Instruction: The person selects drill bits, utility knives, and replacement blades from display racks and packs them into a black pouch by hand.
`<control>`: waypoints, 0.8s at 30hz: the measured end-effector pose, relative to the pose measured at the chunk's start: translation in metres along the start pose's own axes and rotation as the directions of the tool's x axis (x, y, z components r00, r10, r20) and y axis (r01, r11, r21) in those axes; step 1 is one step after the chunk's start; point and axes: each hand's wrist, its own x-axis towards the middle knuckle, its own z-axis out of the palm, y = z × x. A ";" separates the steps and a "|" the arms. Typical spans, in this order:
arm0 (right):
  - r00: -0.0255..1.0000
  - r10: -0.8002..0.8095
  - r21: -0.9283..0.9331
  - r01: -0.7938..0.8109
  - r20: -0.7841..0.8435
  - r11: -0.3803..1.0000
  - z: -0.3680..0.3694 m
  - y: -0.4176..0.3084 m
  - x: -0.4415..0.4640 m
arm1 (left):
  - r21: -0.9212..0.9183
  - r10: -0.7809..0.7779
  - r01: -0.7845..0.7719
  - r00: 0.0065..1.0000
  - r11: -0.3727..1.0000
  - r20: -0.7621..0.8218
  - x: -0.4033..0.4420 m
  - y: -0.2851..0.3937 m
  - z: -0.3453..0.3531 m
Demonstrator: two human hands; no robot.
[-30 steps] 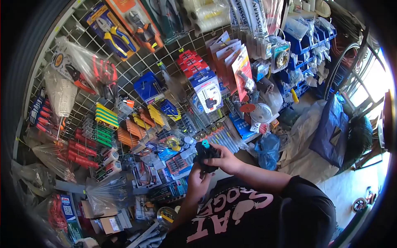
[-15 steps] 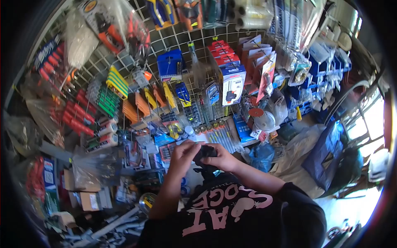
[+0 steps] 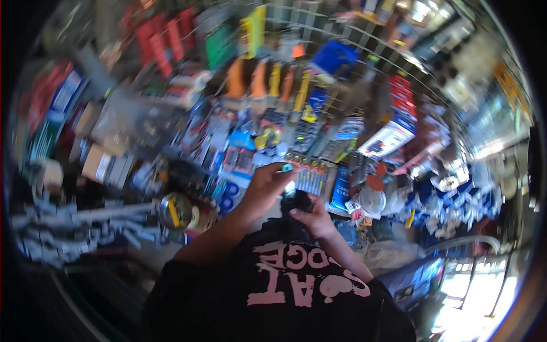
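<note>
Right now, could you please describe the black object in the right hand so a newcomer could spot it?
Above the pink-lettered black shirt, find the right hand. It holds the black object, which is darker and bulkier than the small teal piece at the left hand.

Cluttered wire-grid wall (image 3: 336,25); barred opening (image 3: 470,285) glaring white, lower right

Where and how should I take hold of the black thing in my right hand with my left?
Probably grip the black thing by its left side, coming from the left: your right hand covers its right, thumb at the near edge, and your left hand is on that open side, a teal piece at its fingertips. Blur hides the finer shape.
</note>
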 end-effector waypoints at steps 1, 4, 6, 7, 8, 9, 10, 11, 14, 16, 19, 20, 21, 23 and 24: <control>0.999 0.009 -0.042 -0.010 -0.040 0.999 0.006 -0.004 0.000 | -0.045 0.058 -0.057 0.998 0.997 0.020 -0.005 -0.010 -0.001; 0.996 0.048 0.025 -0.046 -0.081 0.999 0.012 -0.006 0.003 | -0.183 0.050 -0.042 0.998 0.982 0.039 -0.019 -0.026 -0.014; 0.992 0.065 0.200 -0.042 -0.111 0.979 0.003 0.017 0.011 | -0.215 0.045 -0.056 0.997 0.975 -0.057 -0.026 -0.043 -0.024; 0.989 0.131 0.385 -0.096 -0.065 0.918 0.006 0.022 0.014 | -0.370 0.015 -0.052 0.995 0.928 -0.100 -0.030 -0.046 -0.026; 0.983 0.183 0.553 -0.146 -0.012 0.820 0.009 0.025 0.021 | -0.434 0.043 -0.121 0.982 0.893 -0.186 -0.029 -0.052 -0.028; 0.974 0.204 0.544 -0.116 -0.103 0.831 0.013 0.030 0.027 | -0.403 0.054 -0.139 0.975 0.905 -0.215 -0.031 -0.054 -0.035; 0.971 0.229 0.557 -0.156 -0.065 0.816 0.013 0.034 0.028 | -0.370 0.066 -0.155 0.968 0.916 -0.243 -0.032 -0.053 -0.042; 0.967 0.254 0.570 -0.193 -0.027 0.798 0.010 0.038 0.029 | -0.259 0.135 -0.201 0.958 0.945 -0.252 -0.033 -0.062 -0.048; 0.953 0.301 0.507 -0.247 -0.025 0.826 0.006 0.056 0.031 | -0.372 0.034 -0.110 0.978 0.922 -0.206 -0.042 -0.077 -0.057; 0.957 0.289 0.415 -0.252 -0.027 0.874 0.009 0.065 0.033 | -0.645 -0.097 -0.106 0.957 0.757 -0.272 -0.046 -0.087 -0.058; 0.940 0.323 0.400 -0.341 0.113 0.851 0.007 0.072 0.042 | -0.759 -0.221 -0.189 0.888 0.623 -0.403 -0.036 -0.132 -0.100; 0.930 0.330 0.391 -0.367 0.162 0.844 0.008 0.072 0.046 | -0.746 -0.210 -0.251 0.861 0.618 -0.463 -0.038 -0.132 -0.120; 0.933 0.316 0.454 -0.359 0.170 0.815 0.013 0.071 0.049 | -0.678 -0.210 -0.270 0.817 0.683 -0.537 -0.045 -0.142 -0.147; 0.945 0.319 0.512 -0.309 0.072 0.801 0.014 0.071 0.054 | -0.397 -0.149 -0.195 0.712 0.897 -0.686 -0.069 -0.150 -0.205; 0.947 0.319 0.540 -0.280 0.023 0.793 0.012 0.071 0.056 | -0.302 -0.122 -0.155 0.674 0.941 -0.729 -0.083 -0.163 -0.237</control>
